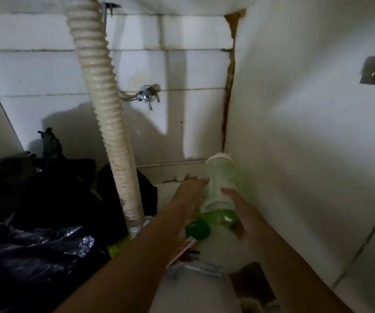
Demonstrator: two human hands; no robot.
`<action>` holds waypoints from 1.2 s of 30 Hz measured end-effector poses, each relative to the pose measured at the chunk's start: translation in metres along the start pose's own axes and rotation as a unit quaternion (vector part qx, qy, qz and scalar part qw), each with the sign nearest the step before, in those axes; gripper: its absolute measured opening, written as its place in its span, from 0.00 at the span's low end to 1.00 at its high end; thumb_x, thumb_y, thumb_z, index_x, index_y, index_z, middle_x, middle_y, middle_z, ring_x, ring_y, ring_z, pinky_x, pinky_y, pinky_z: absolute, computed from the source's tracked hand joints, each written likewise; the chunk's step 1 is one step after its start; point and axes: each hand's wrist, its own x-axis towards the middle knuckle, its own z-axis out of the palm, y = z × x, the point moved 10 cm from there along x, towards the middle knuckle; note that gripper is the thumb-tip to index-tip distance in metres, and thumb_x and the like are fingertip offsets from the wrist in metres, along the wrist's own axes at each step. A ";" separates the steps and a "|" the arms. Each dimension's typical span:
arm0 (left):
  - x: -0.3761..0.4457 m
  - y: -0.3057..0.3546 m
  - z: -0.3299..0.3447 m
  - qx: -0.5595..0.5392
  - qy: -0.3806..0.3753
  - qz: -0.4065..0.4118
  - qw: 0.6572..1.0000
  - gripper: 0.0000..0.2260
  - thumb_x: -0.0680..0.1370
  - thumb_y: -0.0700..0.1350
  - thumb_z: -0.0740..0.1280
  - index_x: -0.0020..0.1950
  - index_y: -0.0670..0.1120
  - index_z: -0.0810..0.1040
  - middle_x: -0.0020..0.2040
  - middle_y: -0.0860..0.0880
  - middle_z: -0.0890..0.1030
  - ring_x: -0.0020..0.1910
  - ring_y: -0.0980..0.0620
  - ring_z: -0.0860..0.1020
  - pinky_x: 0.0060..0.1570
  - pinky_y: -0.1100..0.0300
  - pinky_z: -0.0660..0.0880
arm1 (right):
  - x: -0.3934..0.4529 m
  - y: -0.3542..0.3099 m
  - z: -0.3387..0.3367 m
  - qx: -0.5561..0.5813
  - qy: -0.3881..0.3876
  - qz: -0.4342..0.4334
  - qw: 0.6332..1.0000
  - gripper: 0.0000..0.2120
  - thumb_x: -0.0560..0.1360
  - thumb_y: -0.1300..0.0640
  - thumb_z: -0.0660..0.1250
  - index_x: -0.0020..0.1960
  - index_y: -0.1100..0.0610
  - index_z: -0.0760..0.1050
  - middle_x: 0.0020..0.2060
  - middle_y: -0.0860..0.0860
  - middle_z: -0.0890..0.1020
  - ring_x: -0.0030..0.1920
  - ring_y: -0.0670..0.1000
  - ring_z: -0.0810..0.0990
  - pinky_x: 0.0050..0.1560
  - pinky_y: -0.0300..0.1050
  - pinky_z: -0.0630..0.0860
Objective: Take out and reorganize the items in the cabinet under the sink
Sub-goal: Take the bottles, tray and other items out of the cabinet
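Inside the under-sink cabinet, both hands on a translucent green bottle (221,188) at the back right corner, just beside the right side wall (306,132). Bottle is tilted, base pointing up and back, green cap (198,229) toward the camera. Left hand (188,195) against the bottle's left side, fingers fairly straight, fingertips touching near its middle. Right hand (242,213) on the right side, fingers laid along the body, thumb curled under near the neck; looks like a two-handed hold, exact grip blurred. Below the bottle: a white rounded container (218,251), and a white lidded tub (193,290) nearer the camera. Ribbed cream drain hose (105,109) runs down the middle, chrome shutoff valve (146,96) on the tiled back wall just right of it. Black plastic bags (35,211) piled on the left, touching the hose base
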 end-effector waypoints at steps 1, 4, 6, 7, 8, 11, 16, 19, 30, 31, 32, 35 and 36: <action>-0.011 -0.001 -0.002 -0.022 -0.015 -0.009 1.000 0.13 0.79 0.47 0.64 0.56 0.39 0.78 0.51 0.42 0.82 0.46 0.44 0.81 0.43 0.56 0.78 | -0.019 -0.005 0.007 -0.002 -0.026 -0.018 1.000 0.31 0.60 0.44 0.77 0.57 0.59 0.77 0.47 0.56 0.84 0.46 0.56 0.83 0.43 0.48 0.81; -0.044 0.001 -0.014 -0.057 -0.057 -0.012 0.997 0.15 0.78 0.50 0.66 0.58 0.41 0.78 0.51 0.43 0.82 0.42 0.47 0.81 0.33 0.59 0.79 | -0.072 -0.011 0.023 -0.013 -0.077 -0.041 0.996 0.15 0.70 0.51 0.72 0.53 0.59 0.77 0.43 0.55 0.84 0.41 0.52 0.82 0.37 0.42 0.77; -0.067 0.003 -0.028 -0.077 -0.086 -0.006 0.993 0.17 0.76 0.53 0.68 0.58 0.42 0.78 0.51 0.44 0.83 0.45 0.46 0.82 0.38 0.58 0.80 | -0.106 -0.009 0.037 -0.048 -0.114 -0.055 0.991 0.16 0.71 0.51 0.72 0.53 0.61 0.78 0.44 0.56 0.85 0.44 0.54 0.83 0.44 0.46 0.79; -0.077 0.005 -0.036 -0.076 -0.098 0.001 0.992 0.20 0.74 0.55 0.69 0.57 0.42 0.78 0.51 0.44 0.84 0.47 0.46 0.82 0.42 0.56 0.81 | -0.120 -0.006 0.041 -0.084 -0.121 -0.060 0.987 0.21 0.70 0.49 0.73 0.56 0.62 0.77 0.48 0.57 0.85 0.48 0.55 0.83 0.51 0.49 0.79; -0.087 0.006 -0.043 -0.073 -0.109 0.006 0.991 0.23 0.71 0.58 0.71 0.58 0.42 0.78 0.51 0.44 0.84 0.49 0.45 0.83 0.47 0.54 0.80 | -0.135 -0.001 0.044 -0.124 -0.125 -0.060 0.982 0.27 0.67 0.46 0.74 0.59 0.61 0.76 0.52 0.57 0.84 0.52 0.56 0.83 0.57 0.53 0.78; -0.118 0.000 -0.057 -0.072 -0.140 0.007 0.988 0.38 0.58 0.63 0.78 0.61 0.43 0.77 0.54 0.42 0.83 0.54 0.42 0.82 0.59 0.45 0.76 | -0.182 0.015 0.049 -0.250 -0.140 -0.046 0.957 0.44 0.53 0.39 0.79 0.64 0.54 0.70 0.56 0.52 0.82 0.56 0.53 0.81 0.62 0.54 0.75; -0.187 -0.028 -0.066 -0.128 -0.163 0.040 0.977 0.19 0.69 0.49 0.73 0.58 0.44 0.79 0.51 0.42 0.84 0.49 0.43 0.83 0.50 0.50 0.80 | -0.262 0.034 0.039 -0.443 -0.167 -0.010 0.881 0.50 0.52 0.31 0.75 0.68 0.50 0.68 0.67 0.47 0.73 0.65 0.52 0.73 0.69 0.50 0.66; -0.228 -0.053 -0.063 -0.132 -0.185 0.078 0.971 0.23 0.67 0.48 0.75 0.60 0.45 0.78 0.55 0.41 0.83 0.53 0.41 0.82 0.55 0.47 0.78 | -0.298 0.010 0.028 -0.386 -0.132 -0.017 0.913 0.36 0.56 0.35 0.75 0.59 0.52 0.75 0.66 0.52 0.75 0.65 0.54 0.73 0.71 0.55 0.65; -0.288 -0.197 -0.052 0.021 -0.133 0.053 0.990 0.28 0.66 0.41 0.78 0.61 0.52 0.72 0.54 0.54 0.81 0.49 0.60 0.82 0.43 0.63 0.79 | -0.289 0.095 0.006 -0.643 -0.164 -0.018 0.748 0.39 0.58 0.32 0.72 0.62 0.52 0.72 0.56 0.47 0.76 0.56 0.50 0.77 0.58 0.49 0.76; -0.289 -0.210 -0.050 0.043 -0.129 0.057 0.989 0.30 0.65 0.41 0.79 0.61 0.55 0.71 0.56 0.54 0.81 0.52 0.58 0.81 0.46 0.62 0.79 | -0.283 0.111 0.003 -0.653 -0.177 -0.021 0.736 0.34 0.60 0.34 0.73 0.60 0.50 0.74 0.53 0.46 0.77 0.52 0.49 0.78 0.53 0.46 0.76; -0.290 -0.222 -0.050 0.054 -0.121 0.060 0.989 0.31 0.64 0.40 0.80 0.61 0.56 0.71 0.56 0.54 0.81 0.53 0.57 0.80 0.49 0.61 0.79 | -0.279 0.125 0.000 -0.660 -0.190 -0.020 0.727 0.28 0.61 0.37 0.74 0.56 0.49 0.75 0.50 0.45 0.78 0.50 0.47 0.77 0.48 0.43 0.75; -0.285 -0.257 -0.049 0.059 -0.090 0.048 0.993 0.35 0.62 0.39 0.80 0.64 0.55 0.69 0.57 0.54 0.81 0.56 0.56 0.80 0.52 0.59 0.79 | -0.257 0.158 -0.008 -0.654 -0.218 -0.015 0.724 0.29 0.58 0.42 0.78 0.55 0.51 0.78 0.50 0.48 0.79 0.49 0.48 0.78 0.51 0.45 0.77; -0.282 -0.266 -0.050 0.065 -0.081 0.040 0.994 0.37 0.62 0.41 0.81 0.67 0.54 0.68 0.58 0.54 0.80 0.57 0.55 0.79 0.54 0.57 0.79 | -0.250 0.165 -0.010 -0.651 -0.223 -0.019 0.726 0.30 0.58 0.43 0.78 0.56 0.53 0.78 0.51 0.50 0.80 0.50 0.49 0.78 0.52 0.46 0.76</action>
